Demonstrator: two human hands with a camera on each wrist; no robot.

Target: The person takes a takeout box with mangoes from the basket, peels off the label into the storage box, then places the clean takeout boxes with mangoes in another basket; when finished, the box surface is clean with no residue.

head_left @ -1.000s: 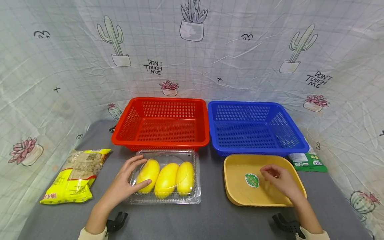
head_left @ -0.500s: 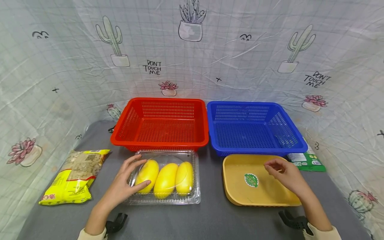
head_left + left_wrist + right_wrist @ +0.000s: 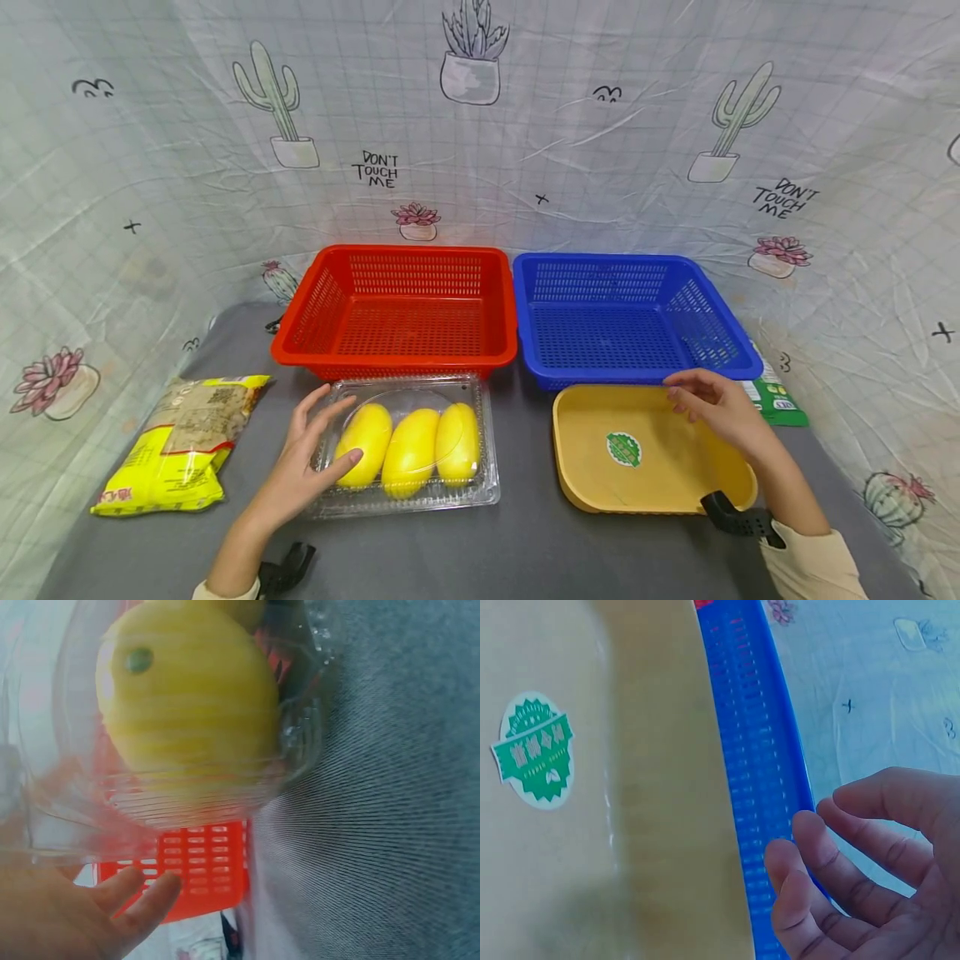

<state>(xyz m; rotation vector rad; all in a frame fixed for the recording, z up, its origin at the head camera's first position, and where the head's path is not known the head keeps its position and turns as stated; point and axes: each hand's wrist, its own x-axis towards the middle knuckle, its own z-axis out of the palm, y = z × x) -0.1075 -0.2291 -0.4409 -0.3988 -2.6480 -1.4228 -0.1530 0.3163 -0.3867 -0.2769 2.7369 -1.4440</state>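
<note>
A clear plastic clamshell box [image 3: 491, 446] with three yellow mangoes [image 3: 408, 450] inside lies at the centre left. At its left side is my left hand [image 3: 300, 467], fingers spread and the thumb overlapping the nearest mango in the head view. The left wrist view shows one mango [image 3: 187, 705] through the clear plastic, with the fingers below it. My right hand [image 3: 716, 408] hovers over the back right rim of a yellow tray [image 3: 588, 417], holding nothing. Its fingers are loosely bent in the right wrist view. A green round sticker [image 3: 536, 750] is on the tray's bottom.
A red basket [image 3: 408, 321] stands behind the box, and a blue basket [image 3: 600, 333] behind the tray. To the left lies a yellow snack bag [image 3: 183, 446]. A green and white packet [image 3: 776, 396] is partly hidden by the blue basket. Patterned cloth [image 3: 480, 167] surrounds the table.
My right hand has moved away from the middle of the tray, back toward the blue basket. My left hand has shifted slightly to the left beside the box.
</note>
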